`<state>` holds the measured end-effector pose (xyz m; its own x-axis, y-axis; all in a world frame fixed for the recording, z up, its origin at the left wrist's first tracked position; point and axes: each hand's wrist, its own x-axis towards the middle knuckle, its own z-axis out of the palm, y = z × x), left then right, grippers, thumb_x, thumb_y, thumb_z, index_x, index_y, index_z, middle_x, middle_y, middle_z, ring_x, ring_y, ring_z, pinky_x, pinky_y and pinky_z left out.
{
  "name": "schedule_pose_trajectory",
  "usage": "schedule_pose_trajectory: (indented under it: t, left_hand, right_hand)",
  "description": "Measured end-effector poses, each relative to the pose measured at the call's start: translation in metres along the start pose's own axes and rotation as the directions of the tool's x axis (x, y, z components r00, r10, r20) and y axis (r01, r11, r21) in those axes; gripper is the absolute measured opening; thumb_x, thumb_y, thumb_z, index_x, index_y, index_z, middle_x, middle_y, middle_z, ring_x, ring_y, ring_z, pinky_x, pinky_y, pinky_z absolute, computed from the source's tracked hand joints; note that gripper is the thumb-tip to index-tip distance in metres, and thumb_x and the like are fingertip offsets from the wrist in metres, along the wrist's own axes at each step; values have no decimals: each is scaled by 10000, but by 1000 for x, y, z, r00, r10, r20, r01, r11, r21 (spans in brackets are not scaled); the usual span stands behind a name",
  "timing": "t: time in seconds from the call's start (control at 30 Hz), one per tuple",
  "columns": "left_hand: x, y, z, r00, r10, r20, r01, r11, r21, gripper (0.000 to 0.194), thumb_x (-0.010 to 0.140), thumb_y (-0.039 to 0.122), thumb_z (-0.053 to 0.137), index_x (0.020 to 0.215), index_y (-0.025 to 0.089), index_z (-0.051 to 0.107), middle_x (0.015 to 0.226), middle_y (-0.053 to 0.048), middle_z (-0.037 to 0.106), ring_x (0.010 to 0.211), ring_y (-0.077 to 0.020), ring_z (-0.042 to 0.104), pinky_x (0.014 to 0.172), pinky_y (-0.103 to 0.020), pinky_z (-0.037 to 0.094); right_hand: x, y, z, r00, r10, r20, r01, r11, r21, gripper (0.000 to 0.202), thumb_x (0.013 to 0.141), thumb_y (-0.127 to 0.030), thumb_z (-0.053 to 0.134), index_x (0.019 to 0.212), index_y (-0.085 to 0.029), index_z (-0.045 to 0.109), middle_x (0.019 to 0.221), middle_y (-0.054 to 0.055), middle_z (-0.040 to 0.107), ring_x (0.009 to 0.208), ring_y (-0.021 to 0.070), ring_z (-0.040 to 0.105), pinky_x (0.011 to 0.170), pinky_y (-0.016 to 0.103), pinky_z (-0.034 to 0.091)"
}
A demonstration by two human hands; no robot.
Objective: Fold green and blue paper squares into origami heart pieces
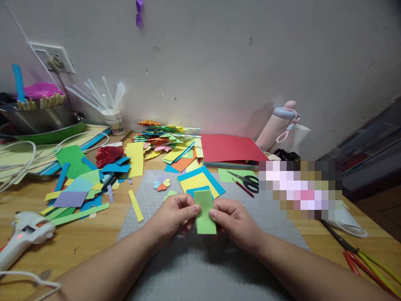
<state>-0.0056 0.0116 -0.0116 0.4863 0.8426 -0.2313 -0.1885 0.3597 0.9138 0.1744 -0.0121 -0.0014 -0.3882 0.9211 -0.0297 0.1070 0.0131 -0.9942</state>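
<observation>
A light green strip of paper [206, 215] stands upright between my two hands, over the grey cutting mat [175, 267]. My left hand [178, 211] pinches its left edge between thumb and fingers. On the opposite edge, my right hand [233, 219] has the same kind of pinch. Just behind the strip lie blue and yellow paper sheets [194, 182]. A multicoloured paper flower [162, 184] rests on the mat beyond my left hand, with a light green paper piece [171, 194] partly hidden by that hand.
Black scissors [250, 182] and a red pencil [243, 188] lie at the mat's right. Paper scraps [73, 194] and a glue gun [29, 230] are on the left. A red paper stack [232, 148] sits by the wall, near a pink bottle [275, 127]. Long-handled pliers [354, 248] lie at right.
</observation>
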Motion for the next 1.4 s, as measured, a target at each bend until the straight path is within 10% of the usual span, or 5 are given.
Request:
schedule_pose_trajectory:
  t: [0.57,1.4]
  left_hand:
    - [-5,3,-1,988,-12,156,26,996,-88,386,631,395,765,620,163,456,483,57,434,383,-35,305,361,-166,184]
    - [-7,2,6,997,50,52,-49,999,-23,405,758,570,601,801,170,549,577,27,499,426,-71,367,365,-178,177]
  right_hand:
    - [1,4,2,964,104,245,-167,953,251,339,745,-457,587,586,-171,498,463,-47,470,370,88,468,356,189,322]
    - [2,9,1,995,87,49,-97,962,254,345,817,-434,568,607,-168,505,478,-15,576,400,80,472,401,187,336]
